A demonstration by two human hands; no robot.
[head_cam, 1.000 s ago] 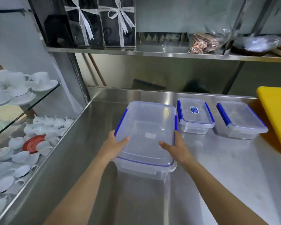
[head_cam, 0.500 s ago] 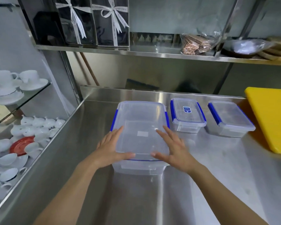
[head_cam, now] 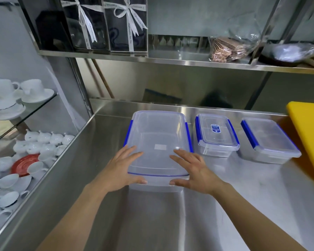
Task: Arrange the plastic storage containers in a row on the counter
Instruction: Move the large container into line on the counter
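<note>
**Three Lidded Containers Set Out on a Steel Counter**

Nearest, two bare forearms are seen reaching forward over the stainless-steel counter. The left hand and the right hand are laid flat on the near corners of the large container, fingers spread and extended over the lid, thumbs placed along its front edge; nothing is gripped or lifted.

The large container is seen to be a clear plastic rectangle with a translucent lid, a thin blue seal line along the front rim and blue clips on its left and right sides. A small pale label is visible through the lid near the middle, but no writing on it can be read. The container rests on the counter, towards the left of the row.

Just beside it on the right, a smaller container of the same make is placed, with blue side clips and a blue label under the lid; its printing is too small to be read. Further right, a third container is set slightly askew, near a yellow cutting board.

Above, boxes tied with white printed ribbon are stood on a steel shelf; the ribbon lettering is illegible.
</note>
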